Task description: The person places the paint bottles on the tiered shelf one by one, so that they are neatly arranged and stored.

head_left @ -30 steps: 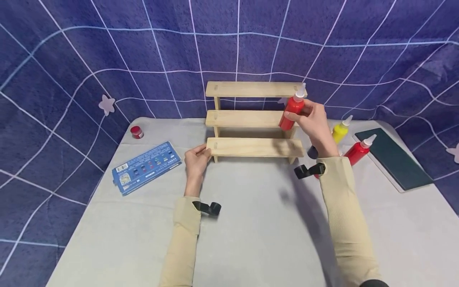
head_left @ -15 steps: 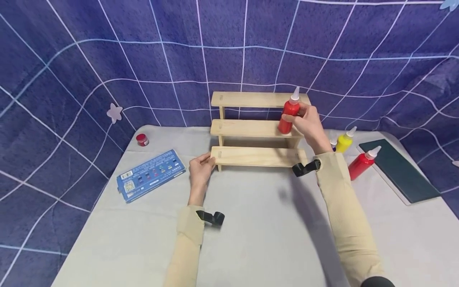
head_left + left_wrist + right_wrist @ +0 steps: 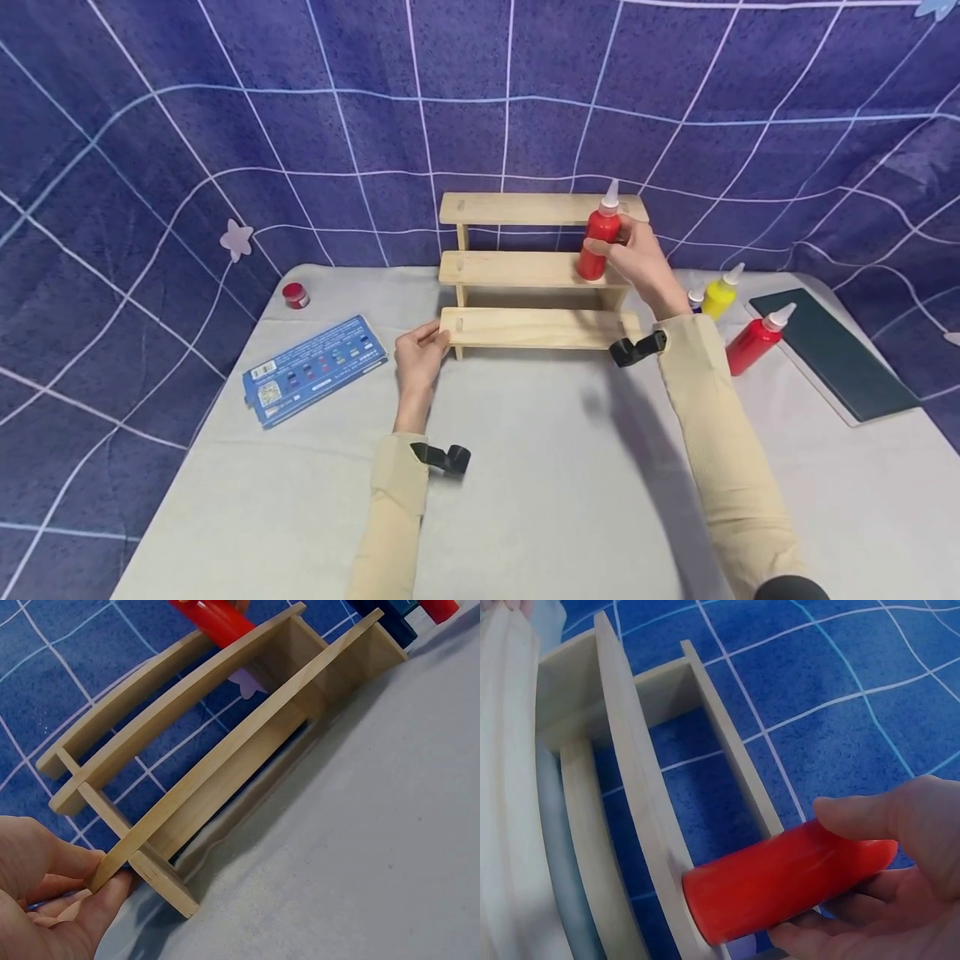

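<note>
A three-step wooden shelf (image 3: 525, 327) stands at the back of the table. My left hand (image 3: 420, 357) pinches the left end of its lowest board, with thumb and fingers around the edge in the left wrist view. At the right part of the middle board, my right hand (image 3: 639, 260) grips a red squeeze bottle (image 3: 597, 246) with a white pointed nozzle. The bottle is nearly upright, its base against that board in the right wrist view (image 3: 772, 889). The fingers behind the bottle are partly hidden.
Right of the shelf are a yellow bottle (image 3: 719, 298), a dark blue bottle (image 3: 696, 300) partly behind the arm, and another red bottle (image 3: 752, 346). A dark green board (image 3: 836, 354) lies beyond them. A blue box (image 3: 315, 371) and small red jar (image 3: 296, 295) lie left.
The right hand has brought the red bottle slightly left and down onto the middle board, straightening it. The left hand keeps its hold on the lowest board. The head view has shifted a little.
</note>
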A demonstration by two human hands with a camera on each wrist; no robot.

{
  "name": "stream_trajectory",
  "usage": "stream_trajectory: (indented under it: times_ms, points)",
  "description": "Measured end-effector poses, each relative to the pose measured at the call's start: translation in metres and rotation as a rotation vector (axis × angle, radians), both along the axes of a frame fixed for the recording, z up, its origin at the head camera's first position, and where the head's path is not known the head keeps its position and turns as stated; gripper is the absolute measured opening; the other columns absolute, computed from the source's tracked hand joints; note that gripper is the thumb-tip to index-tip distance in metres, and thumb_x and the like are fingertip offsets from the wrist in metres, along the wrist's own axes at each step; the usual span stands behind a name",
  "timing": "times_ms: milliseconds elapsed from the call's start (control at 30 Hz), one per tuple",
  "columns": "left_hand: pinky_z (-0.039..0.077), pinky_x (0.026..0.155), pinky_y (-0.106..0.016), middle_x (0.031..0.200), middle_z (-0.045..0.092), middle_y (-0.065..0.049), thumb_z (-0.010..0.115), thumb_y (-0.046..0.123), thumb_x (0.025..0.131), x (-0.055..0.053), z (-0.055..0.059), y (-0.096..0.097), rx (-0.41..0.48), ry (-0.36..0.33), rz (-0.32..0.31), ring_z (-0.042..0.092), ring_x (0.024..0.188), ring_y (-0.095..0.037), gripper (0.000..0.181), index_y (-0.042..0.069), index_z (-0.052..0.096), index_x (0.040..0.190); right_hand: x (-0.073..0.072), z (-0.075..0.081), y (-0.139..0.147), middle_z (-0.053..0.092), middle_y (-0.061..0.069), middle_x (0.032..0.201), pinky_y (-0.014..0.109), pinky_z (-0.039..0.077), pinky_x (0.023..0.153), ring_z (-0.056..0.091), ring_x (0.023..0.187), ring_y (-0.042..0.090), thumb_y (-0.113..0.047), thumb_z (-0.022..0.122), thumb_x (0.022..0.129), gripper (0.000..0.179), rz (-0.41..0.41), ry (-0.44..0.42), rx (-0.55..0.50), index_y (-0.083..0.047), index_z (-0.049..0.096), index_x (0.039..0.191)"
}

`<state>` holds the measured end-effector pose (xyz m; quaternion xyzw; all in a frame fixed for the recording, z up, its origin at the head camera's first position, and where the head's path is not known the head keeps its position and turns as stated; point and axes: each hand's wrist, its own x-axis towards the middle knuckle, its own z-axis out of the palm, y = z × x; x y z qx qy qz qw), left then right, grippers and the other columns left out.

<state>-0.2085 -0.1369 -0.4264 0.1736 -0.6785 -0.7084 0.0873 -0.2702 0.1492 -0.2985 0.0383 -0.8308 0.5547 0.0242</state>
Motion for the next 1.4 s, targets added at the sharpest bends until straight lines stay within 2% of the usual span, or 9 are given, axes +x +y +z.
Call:
stream_trajectory:
  times_ms: [133, 267, 400, 567, 733, 900, 1067, 1167, 1400]
  points:
    - [0.059, 0.083, -0.023, 0.115, 0.066, -0.027, 0.064, -0.002, 0.091, 0.0, -0.001, 0.002, 0.012, -0.007, -0.001, 0.067, 0.098, -0.022, 0.033, -0.006, 0.063, 0.123, 0.003, 0.002, 0.005, 0.059, 0.021, 0.122, 0.028, 0.044, 0.093, 0.054, 0.102, 0.02, -0.013, 0.063, 0.093, 0.044, 0.017, -0.002, 0.036, 0.003, 0.051, 0.132]
    - [0.059, 0.083, -0.024, 0.116, 0.066, -0.026, 0.064, -0.001, 0.091, 0.0, -0.002, 0.002, 0.011, -0.011, -0.004, 0.067, 0.096, -0.02, 0.033, -0.005, 0.063, 0.124, 0.012, 0.012, 0.011, 0.056, 0.023, 0.132, 0.035, 0.044, 0.103, 0.055, 0.117, 0.028, -0.013, 0.062, 0.094, 0.05, 0.027, 0.008, 0.054, 0.003, 0.046, 0.139]
    - [0.059, 0.081, -0.022, 0.117, 0.066, -0.026, 0.064, 0.0, 0.091, -0.003, -0.002, 0.0, 0.005, -0.008, -0.002, 0.067, 0.098, -0.021, 0.033, -0.005, 0.063, 0.124, 0.027, 0.024, 0.019, 0.053, 0.023, 0.138, 0.042, 0.044, 0.109, 0.052, 0.127, 0.032, -0.014, 0.064, 0.093, 0.057, 0.017, 0.053, 0.048, 0.003, 0.041, 0.143]
    - [0.059, 0.081, -0.02, 0.119, 0.064, -0.027, 0.062, -0.001, 0.092, -0.003, -0.002, 0.0, -0.002, -0.004, -0.008, 0.066, 0.103, -0.026, 0.034, -0.006, 0.061, 0.125, 0.053, 0.03, 0.031, 0.053, 0.021, 0.14, 0.037, 0.046, 0.108, 0.052, 0.128, 0.029, -0.015, 0.067, 0.093, 0.059, 0.017, 0.12, 0.014, 0.0, 0.042, 0.144]
    - [0.059, 0.083, -0.021, 0.12, 0.064, -0.027, 0.061, -0.002, 0.092, -0.003, -0.001, 0.001, -0.002, -0.011, -0.018, 0.065, 0.102, -0.025, 0.034, -0.006, 0.061, 0.126, 0.078, 0.025, 0.044, 0.056, 0.015, 0.138, 0.023, 0.049, 0.102, 0.055, 0.126, 0.022, -0.018, 0.067, 0.093, 0.056, -0.015, 0.156, -0.049, -0.006, 0.046, 0.143]
    - [0.059, 0.081, -0.019, 0.12, 0.065, -0.024, 0.062, 0.001, 0.092, -0.003, 0.0, 0.003, -0.028, -0.03, -0.015, 0.065, 0.102, -0.022, 0.036, -0.005, 0.061, 0.127, 0.097, 0.018, 0.058, 0.06, 0.009, 0.133, 0.016, 0.051, 0.096, 0.057, 0.122, 0.016, -0.013, 0.068, 0.092, 0.053, -0.028, 0.219, -0.175, -0.007, 0.049, 0.141]
    - [0.058, 0.082, -0.019, 0.121, 0.064, -0.023, 0.062, 0.0, 0.092, -0.003, -0.001, 0.002, -0.031, -0.038, -0.013, 0.064, 0.107, -0.024, 0.037, -0.004, 0.059, 0.129, 0.106, 0.008, 0.074, 0.066, 0.004, 0.125, 0.014, 0.053, 0.092, 0.062, 0.113, 0.01, -0.004, 0.068, 0.09, 0.049, 0.016, 0.332, -0.273, -0.006, 0.054, 0.137]
    - [0.058, 0.083, -0.02, 0.122, 0.064, -0.024, 0.061, 0.0, 0.092, -0.004, -0.001, 0.003, -0.033, -0.028, -0.021, 0.064, 0.108, -0.026, 0.037, -0.005, 0.059, 0.129, 0.111, 0.001, 0.085, 0.067, 0.005, 0.122, 0.017, 0.053, 0.094, 0.062, 0.114, 0.014, 0.004, 0.068, 0.088, 0.05, 0.047, 0.375, -0.323, -0.004, 0.055, 0.135]
    - [0.058, 0.087, -0.023, 0.122, 0.064, -0.023, 0.062, 0.001, 0.093, -0.003, 0.001, 0.005, -0.044, -0.039, -0.012, 0.064, 0.11, -0.026, 0.037, -0.004, 0.059, 0.129, 0.121, -0.005, 0.111, 0.069, 0.002, 0.118, 0.015, 0.052, 0.094, 0.063, 0.111, 0.011, 0.009, 0.069, 0.084, 0.05, -0.013, 0.383, -0.304, -0.001, 0.058, 0.132]
